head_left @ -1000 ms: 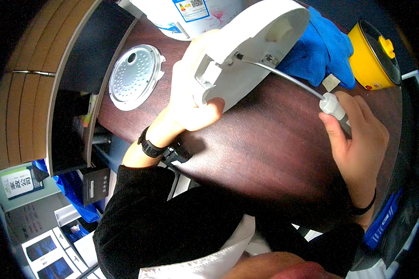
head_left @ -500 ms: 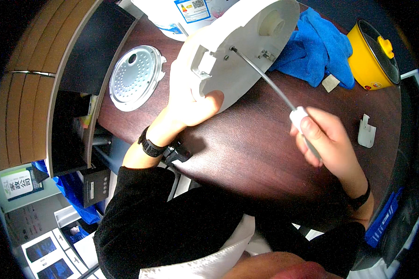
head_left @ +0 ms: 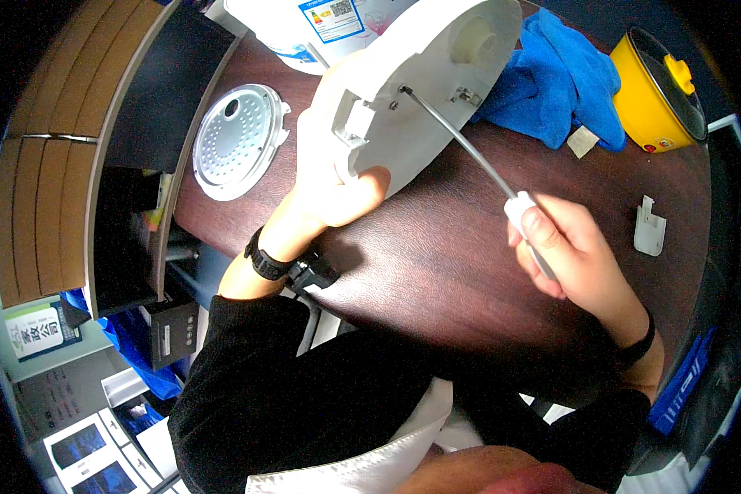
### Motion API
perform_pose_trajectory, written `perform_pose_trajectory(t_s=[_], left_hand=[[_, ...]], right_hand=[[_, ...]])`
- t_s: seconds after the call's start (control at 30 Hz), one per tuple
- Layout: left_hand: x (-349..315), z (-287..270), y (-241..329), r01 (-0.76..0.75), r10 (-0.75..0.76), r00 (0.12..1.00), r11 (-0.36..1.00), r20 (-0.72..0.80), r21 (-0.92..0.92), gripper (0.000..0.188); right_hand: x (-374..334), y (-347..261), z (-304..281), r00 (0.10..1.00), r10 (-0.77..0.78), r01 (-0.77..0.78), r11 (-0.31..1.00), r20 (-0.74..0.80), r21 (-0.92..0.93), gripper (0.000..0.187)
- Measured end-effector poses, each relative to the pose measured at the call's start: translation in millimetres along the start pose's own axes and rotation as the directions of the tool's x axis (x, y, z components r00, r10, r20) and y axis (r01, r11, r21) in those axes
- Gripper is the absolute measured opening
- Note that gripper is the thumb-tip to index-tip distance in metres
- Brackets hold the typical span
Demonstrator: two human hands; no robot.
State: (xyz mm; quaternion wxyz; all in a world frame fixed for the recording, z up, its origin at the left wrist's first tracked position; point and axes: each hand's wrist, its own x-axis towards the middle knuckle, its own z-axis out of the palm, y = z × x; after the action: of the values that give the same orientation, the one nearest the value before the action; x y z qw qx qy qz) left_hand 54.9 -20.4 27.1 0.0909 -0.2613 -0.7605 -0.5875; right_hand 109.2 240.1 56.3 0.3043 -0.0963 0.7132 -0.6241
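plainly, the left hand (head_left: 329,185) is clamped on the near edge of a white, rounded plastic shell (head_left: 416,136), held tilted above a dark reddish-brown table (head_left: 445,255) with its hollow side showing. the right hand (head_left: 572,255) is closed around the pale handle of a long metal-shafted screwdriver (head_left: 484,162), thumb along the handle, the tip at a small dark hole inside the shell. to the left lies a round, dimpled, silver-grey disc (head_left: 239,144). to the right are a crumpled bright blue cloth (head_left: 552,82), a small pale square piece (head_left: 582,142), a yellow pot with a dark lid (head_left: 646,107), and a small white notched plastic part (head_left: 650,230).
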Motion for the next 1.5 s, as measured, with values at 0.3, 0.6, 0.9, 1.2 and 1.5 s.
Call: perform_pose_trajectory(t_s=[0.3,0.6,0.9,1.2,1.5], left_hand=[[1.4,4.0,7.2,0.049,-0.054,0.997,0.995,-0.058,-0.085,0.081],[0.4,3.7,4.2,-0.014,0.013,1.0,0.999,-0.027,-0.044,0.08],[-0.3,7.2,1.6,-0.016,0.013,0.999,0.999,-0.044,-0.049,0.08],[0.2,4.6,4.1,-0.031,0.031,0.997,1.0,-0.074,-0.003,0.077],[-3.6,3.2,5.0,-0.012,0.011,0.999,0.999,-0.033,-0.035,0.081]], right_hand=[[1.1,-6.9,-5.7,0.997,0.006,-0.012,0.997,-0.081,-0.081,0.027],[-2.2,-13.2,-2.3,0.734,-0.628,0.09,0.468,-0.258,-0.879,0.023],[-1.2,3.1,0.4,0.93,0.103,-0.298,0.775,0.354,0.557,0.04],[-0.6,-5.9,-1.8,0.806,-0.539,0.181,0.616,-0.243,-0.766,0.02],[3.0,-2.1,-5.7,0.924,-0.345,0.195,0.798,-0.167,-0.57,0.024]])
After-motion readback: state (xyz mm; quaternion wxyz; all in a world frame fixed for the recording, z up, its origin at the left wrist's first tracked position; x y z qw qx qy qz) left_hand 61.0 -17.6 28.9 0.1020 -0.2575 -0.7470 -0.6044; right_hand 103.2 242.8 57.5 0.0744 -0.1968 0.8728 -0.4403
